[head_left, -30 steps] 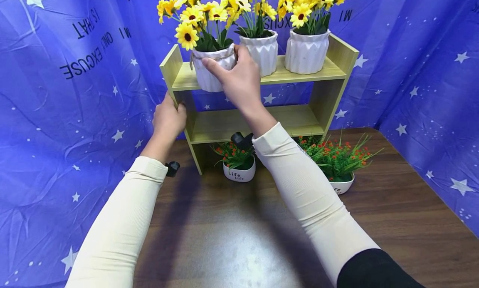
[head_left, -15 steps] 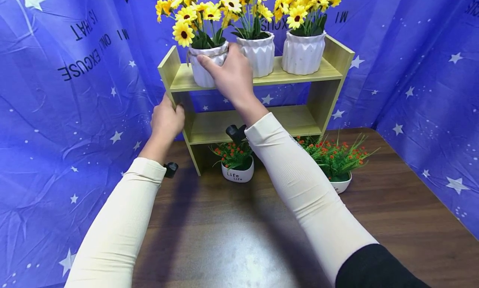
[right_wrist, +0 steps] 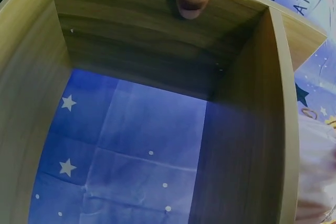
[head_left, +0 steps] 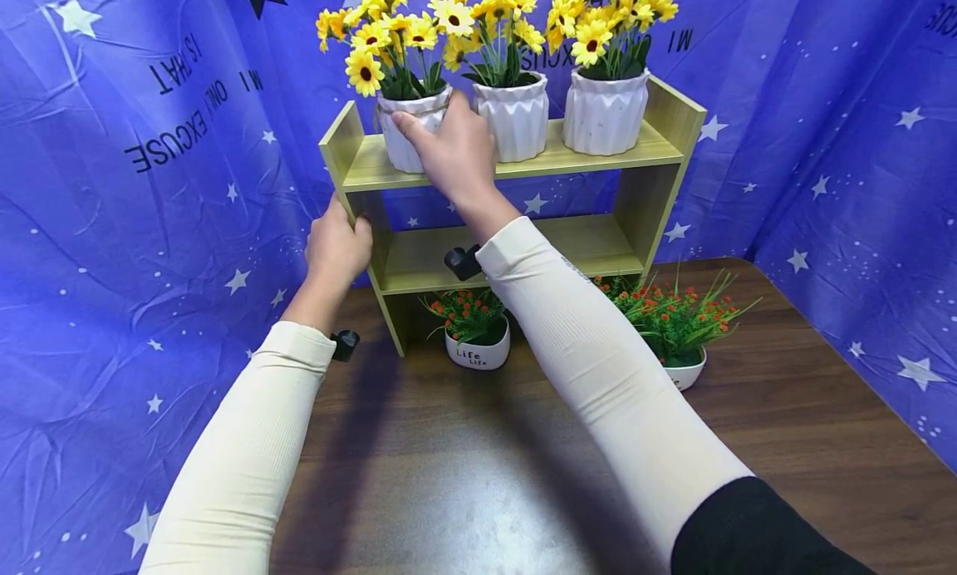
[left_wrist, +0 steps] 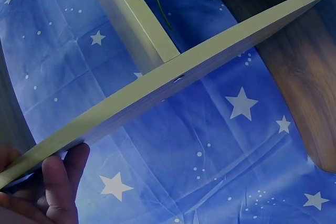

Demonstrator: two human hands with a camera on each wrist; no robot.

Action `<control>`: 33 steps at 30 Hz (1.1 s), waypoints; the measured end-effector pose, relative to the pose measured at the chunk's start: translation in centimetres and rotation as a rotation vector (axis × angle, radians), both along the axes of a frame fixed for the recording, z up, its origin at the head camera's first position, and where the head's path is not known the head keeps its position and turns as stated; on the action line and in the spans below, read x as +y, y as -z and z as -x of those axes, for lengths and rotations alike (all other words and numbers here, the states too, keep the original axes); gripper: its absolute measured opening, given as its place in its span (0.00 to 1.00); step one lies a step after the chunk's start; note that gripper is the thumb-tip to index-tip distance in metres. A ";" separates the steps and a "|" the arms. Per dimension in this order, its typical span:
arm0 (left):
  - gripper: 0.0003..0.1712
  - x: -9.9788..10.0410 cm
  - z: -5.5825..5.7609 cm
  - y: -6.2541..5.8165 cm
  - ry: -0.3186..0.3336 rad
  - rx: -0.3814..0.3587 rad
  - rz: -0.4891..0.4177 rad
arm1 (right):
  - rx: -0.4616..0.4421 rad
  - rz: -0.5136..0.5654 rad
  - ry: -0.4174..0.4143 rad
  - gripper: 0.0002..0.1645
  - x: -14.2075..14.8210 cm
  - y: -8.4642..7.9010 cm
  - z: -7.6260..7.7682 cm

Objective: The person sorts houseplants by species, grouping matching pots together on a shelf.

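White and pinched by the right hand, the flowerpot at its left had been shifted back on the shelf, apparently better supported; the shelf's side was gripped by the left hand.

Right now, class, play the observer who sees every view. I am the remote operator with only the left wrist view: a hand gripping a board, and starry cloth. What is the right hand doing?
Observer: The right hand grips the left pot, at the left end of the rack's top board.

Operator: Is anything else up there?

Observer: Yes, the middle pot and the right pot stand to its right.

Operator: What stands on the table, besides the rack?

Observer: Two bowls of red flowers: a left bowl marked "Life" and a right bowl, partly hidden by the right sleeve.
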State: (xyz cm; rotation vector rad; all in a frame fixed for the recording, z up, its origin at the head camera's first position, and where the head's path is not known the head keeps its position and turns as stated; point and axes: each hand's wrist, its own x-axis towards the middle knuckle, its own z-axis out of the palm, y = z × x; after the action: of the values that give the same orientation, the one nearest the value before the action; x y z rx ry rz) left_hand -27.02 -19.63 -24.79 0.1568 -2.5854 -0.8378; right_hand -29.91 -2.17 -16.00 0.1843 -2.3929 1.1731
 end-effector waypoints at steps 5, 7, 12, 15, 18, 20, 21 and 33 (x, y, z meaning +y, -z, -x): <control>0.20 0.1 -0.1 0.0 -0.003 0.008 -0.001 | 0.025 0.014 -0.010 0.38 -0.1 0.3 0.1; 0.20 0.1 -0.1 0.0 -0.003 0.013 -0.001 | 0.031 0.013 -0.020 0.38 0.0 0.3 0.1; 0.20 0.0 -0.1 0.1 -0.003 0.013 -0.002 | 0.054 0.095 -0.109 0.40 0.9 0.8 -0.9; 0.20 0.0 -0.1 0.1 -0.001 0.012 -0.004 | 0.123 0.200 -0.168 0.39 1.8 1.6 -2.2; 0.19 0.0 0.0 0.1 -0.004 0.007 -0.009 | 0.207 0.306 -0.208 0.36 2.9 3.0 -3.7; 0.19 0.1 0.0 0.0 -0.009 0.001 -0.009 | 0.259 0.368 -0.236 0.32 3.8 4.3 -4.7; 0.19 0.1 0.0 0.0 -0.011 -0.003 -0.009 | 0.278 0.392 -0.247 0.30 4.3 5.1 -5.2; 0.19 0.2 0.0 0.1 -0.009 0.007 -0.003 | 0.222 0.410 -0.197 0.23 10.0 16.1 -8.9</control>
State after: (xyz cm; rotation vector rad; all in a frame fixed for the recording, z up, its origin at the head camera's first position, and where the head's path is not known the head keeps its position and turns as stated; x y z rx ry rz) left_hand -27.06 -19.42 -24.88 0.1659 -2.5756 -0.8372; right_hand -21.03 7.84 -32.11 0.3979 -1.9301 1.6120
